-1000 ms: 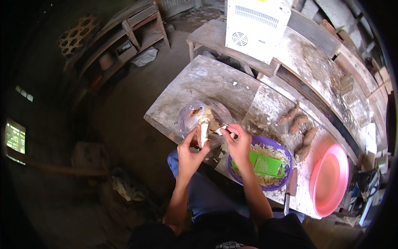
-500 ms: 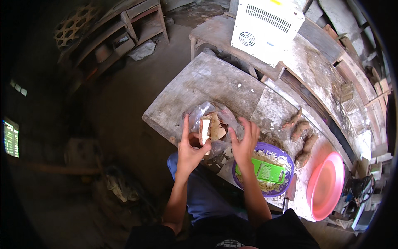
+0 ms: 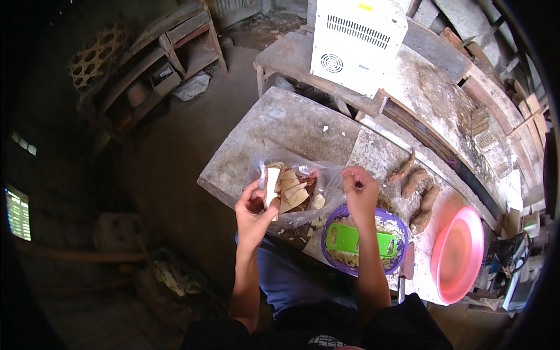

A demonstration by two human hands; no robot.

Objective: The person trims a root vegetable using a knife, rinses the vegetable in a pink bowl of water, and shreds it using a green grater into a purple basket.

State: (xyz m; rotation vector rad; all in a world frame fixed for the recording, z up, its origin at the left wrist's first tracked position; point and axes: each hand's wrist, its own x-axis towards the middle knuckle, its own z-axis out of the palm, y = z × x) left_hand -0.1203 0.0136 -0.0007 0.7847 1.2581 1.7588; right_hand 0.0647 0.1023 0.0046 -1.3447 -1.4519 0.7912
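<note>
A strip of root peel point(image 3: 272, 182), white inside and brown at its edges, is pinched upright between the thumb and fingers of my left hand point(image 3: 251, 211). Just right of it gapes a clear plastic bag point(image 3: 331, 179) holding several pale and brown peels point(image 3: 293, 195). My right hand point(image 3: 360, 192) has its fingers closed on the bag's right rim, pulling it outward. Below that hand, partly behind my right forearm, a purple basin point(image 3: 405, 233) contains pale shreds. Across it lies a green grater point(image 3: 343, 238).
Several brown tubers point(image 3: 425, 209) lie on the worn table point(image 3: 245, 146) to the right. A knife point(image 3: 407, 263) rests beside the purple basin, with a pink basin point(image 3: 458, 256) tilted farther right. Behind stands a white vented machine point(image 3: 359, 49) on a wooden bench point(image 3: 286, 53).
My right hand has closed on the bag's rim and drawn it right, widening the mouth. My left hand has shifted slightly left with the peel. The grater appears turned to lie flatter.
</note>
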